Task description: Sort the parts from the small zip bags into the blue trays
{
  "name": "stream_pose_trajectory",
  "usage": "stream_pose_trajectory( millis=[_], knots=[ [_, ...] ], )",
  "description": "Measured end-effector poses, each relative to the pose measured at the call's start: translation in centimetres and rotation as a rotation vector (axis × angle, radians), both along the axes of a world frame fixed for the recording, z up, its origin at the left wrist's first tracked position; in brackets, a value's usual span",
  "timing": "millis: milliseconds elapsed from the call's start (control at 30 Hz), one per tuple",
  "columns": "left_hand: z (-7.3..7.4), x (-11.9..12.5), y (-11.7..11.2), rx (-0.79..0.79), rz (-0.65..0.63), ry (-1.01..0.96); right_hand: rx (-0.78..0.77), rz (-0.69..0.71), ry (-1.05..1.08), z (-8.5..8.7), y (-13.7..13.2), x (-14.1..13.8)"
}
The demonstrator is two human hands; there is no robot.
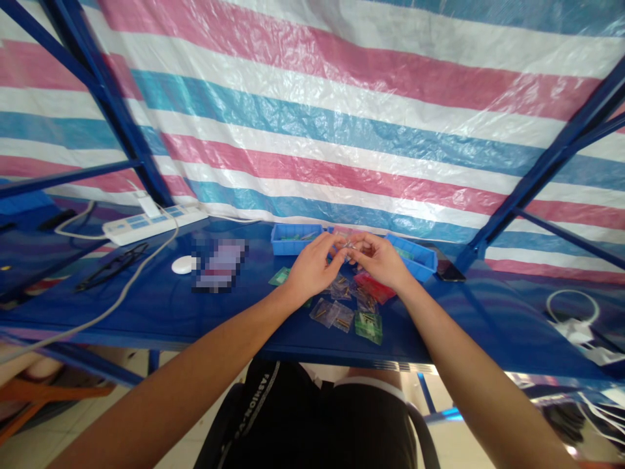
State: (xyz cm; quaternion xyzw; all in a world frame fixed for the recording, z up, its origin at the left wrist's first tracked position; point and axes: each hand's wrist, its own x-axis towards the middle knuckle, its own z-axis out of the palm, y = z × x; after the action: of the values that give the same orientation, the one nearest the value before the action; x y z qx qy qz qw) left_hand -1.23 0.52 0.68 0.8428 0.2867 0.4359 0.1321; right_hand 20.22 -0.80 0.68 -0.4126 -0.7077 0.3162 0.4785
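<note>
My left hand [312,264] and my right hand [378,260] meet above the blue table [161,306], fingertips pinched together on a small clear plastic bag [347,243]. What is inside the bag is too small to make out. Just below the hands lie several small clear bags [334,314] with thin metal parts, a green-filled bag [368,324] and a red one [374,286]. Behind the hands stand two shallow blue trays, one on the left [293,238] and one on the right [415,255].
A white power strip [146,225] with its cable runs along the back left. Black glasses [112,266], a round white disc [183,264] and a blurred packet [218,264] lie left of the hands. A dark phone [450,271] sits right. Blue frame posts flank the striped tarp.
</note>
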Motion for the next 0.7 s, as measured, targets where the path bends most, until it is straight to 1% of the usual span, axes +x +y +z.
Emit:
stream_pose_trajectory(
  millis=[200, 367, 500, 633, 700],
  knots=[
    [0.1, 0.0, -0.1, -0.003, -0.004, 0.014, 0.001, 0.023, -0.033, -0.3, 0.1, 0.0],
    [0.4, 0.0, -0.2, 0.001, -0.014, 0.038, 0.04, 0.019, -0.102, -0.1, -0.1, 0.1],
    [0.4, 0.0, -0.2, -0.006, -0.037, 0.11, 0.107, -0.003, -0.246, 0.1, -0.6, 0.2],
    [-0.4, -0.1, 0.1, -0.016, -0.036, 0.242, 0.188, 0.003, -0.468, 0.2, -1.0, 0.0],
    [-0.6, -0.1, 0.1, 0.001, -0.051, 0.283, 0.209, 0.003, -0.541, 0.3, -1.1, 0.0]
  ],
)
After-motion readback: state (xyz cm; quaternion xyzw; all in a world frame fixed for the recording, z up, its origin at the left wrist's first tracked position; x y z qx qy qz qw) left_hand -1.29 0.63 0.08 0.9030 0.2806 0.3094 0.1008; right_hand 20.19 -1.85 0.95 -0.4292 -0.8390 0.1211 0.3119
